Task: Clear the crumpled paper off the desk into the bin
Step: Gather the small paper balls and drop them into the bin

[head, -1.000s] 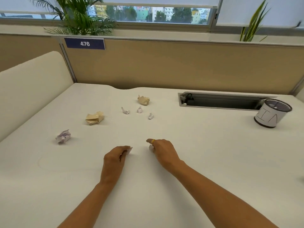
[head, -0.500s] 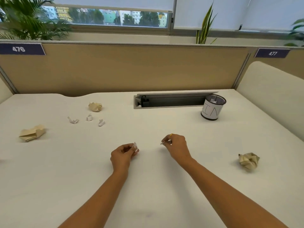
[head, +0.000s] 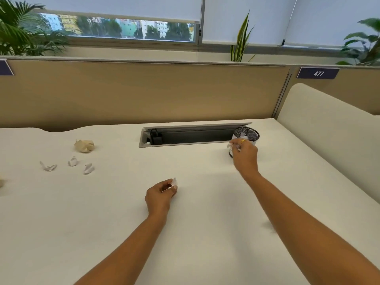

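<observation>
"While the right hand [head: 245, 155] was up by the bin [head: 249, 132], could you make out what it held?"

"A small white scrap [head: 231, 145], pinched between thumb and fingertips. The hand was in front of the mesh bin's near wall, about level with the rim. As far as I could judge, the scrap sat at the rim's left side, not yet over the opening."

"And the left hand [head: 161, 195]?"

"It was low over the desk [head: 205, 233], nearer the person. Its fingers were curled round another white scrap [head: 174, 182] that poked out past the thumb."

"So how would you have told them to finish that drop?"

"I'd have said carry the pinch on past the rim until the scrap was plainly above the opening, and only then part the fingers. The bin looked small and light, and paper that size is flimsy. Let go early and it would likely have glanced off the rim onto the desk, or into the open cable tray [head: 191, 136] just beside the bin. I'd also have warned against the wrist knocking the bin."

"Much left after that?"

"Plenty. 3 small white scraps [head: 72, 161] lay in a loose row at the left of the desk, with a tan crumpled ball [head: 84, 145] behind them. A bit of another tan piece [head: 1, 183] showed at the left edge. All were well apart from the bin, so I reckoned several more trips were needed."
</observation>
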`<state>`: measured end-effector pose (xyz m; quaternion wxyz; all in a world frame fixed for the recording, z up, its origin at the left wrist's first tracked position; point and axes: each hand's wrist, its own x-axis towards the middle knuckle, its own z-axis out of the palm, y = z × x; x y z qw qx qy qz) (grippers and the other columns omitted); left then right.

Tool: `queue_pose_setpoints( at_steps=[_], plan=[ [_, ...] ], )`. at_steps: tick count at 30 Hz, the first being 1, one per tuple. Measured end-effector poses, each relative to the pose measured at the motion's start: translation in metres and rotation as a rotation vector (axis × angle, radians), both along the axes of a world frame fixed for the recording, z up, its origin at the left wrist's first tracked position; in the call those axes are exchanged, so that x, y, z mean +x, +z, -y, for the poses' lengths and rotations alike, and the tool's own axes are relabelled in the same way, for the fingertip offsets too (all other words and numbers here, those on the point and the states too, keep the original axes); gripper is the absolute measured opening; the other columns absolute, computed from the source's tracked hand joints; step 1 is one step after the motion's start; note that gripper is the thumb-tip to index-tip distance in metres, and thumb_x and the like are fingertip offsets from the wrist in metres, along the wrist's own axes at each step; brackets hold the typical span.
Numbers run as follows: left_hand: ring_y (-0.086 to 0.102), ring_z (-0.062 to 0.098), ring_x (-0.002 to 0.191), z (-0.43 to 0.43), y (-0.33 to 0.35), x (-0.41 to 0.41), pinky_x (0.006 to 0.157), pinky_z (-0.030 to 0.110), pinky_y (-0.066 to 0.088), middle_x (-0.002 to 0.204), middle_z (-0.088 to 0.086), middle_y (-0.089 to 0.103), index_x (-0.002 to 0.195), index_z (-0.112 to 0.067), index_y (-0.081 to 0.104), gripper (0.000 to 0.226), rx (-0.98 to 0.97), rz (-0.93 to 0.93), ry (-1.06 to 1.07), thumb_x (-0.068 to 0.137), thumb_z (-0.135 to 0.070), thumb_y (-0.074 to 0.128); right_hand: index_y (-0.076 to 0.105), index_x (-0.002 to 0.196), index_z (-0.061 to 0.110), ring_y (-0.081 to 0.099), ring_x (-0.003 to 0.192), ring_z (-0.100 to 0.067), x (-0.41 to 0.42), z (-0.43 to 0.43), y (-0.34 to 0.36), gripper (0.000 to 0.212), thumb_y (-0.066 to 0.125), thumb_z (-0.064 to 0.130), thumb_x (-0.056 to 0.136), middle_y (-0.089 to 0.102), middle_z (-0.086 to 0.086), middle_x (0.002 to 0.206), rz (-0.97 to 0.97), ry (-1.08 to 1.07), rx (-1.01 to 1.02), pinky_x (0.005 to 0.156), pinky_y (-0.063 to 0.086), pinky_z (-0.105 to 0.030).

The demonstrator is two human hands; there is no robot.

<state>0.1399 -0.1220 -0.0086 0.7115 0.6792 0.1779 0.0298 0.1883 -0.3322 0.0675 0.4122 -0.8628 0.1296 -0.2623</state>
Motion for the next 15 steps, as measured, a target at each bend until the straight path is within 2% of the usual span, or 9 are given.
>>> queue_pose_setpoints(
  at_steps=[3,7,10,15],
  plan=[
    [0.063,0.019,0.088,0.003,-0.004,0.006,0.089,0.030,0.049,0.087,0.000,0.067,0.095,-0.016,0.070,0.016,0.031,0.006,-0.001,0.078,-0.017,0.072,0.062,0.115,0.002,0.055,0.115,-0.033,0.023,0.023,0.012,0.027,0.045,0.001,0.093,0.060,-0.019,0.123,-0.053,-0.028,-0.056,0.098,0.045,-0.037],
    [0.063,0.017,0.083,0.006,-0.005,0.014,0.082,0.028,0.047,0.089,0.003,0.068,0.096,-0.014,0.070,0.020,0.030,0.012,0.000,0.077,-0.018,0.073,0.056,0.121,0.004,0.053,0.117,-0.036,0.045,0.045,0.017,0.038,0.035,-0.007,0.092,0.056,-0.020,0.126,-0.144,-0.039,-0.084,0.091,0.048,-0.039],
    [0.063,0.021,0.085,0.010,-0.005,0.019,0.084,0.029,0.048,0.091,0.007,0.067,0.099,-0.012,0.070,0.023,0.070,0.012,-0.003,0.077,-0.013,0.073,0.054,0.125,0.010,0.052,0.118,-0.039,0.054,0.052,0.015,0.039,0.038,-0.003,0.092,0.055,-0.021,0.128,-0.202,-0.045,-0.059,0.092,0.049,-0.044],
    [0.062,0.014,0.079,0.023,0.002,0.035,0.082,0.025,0.047,0.089,0.003,0.066,0.103,-0.011,0.069,0.025,0.126,0.027,-0.027,0.079,-0.012,0.071,0.051,0.129,0.013,0.051,0.120,-0.038,0.057,0.061,0.008,0.046,0.034,-0.007,0.092,0.055,-0.020,0.130,-0.147,-0.036,-0.026,0.094,0.048,-0.046]
  ],
)
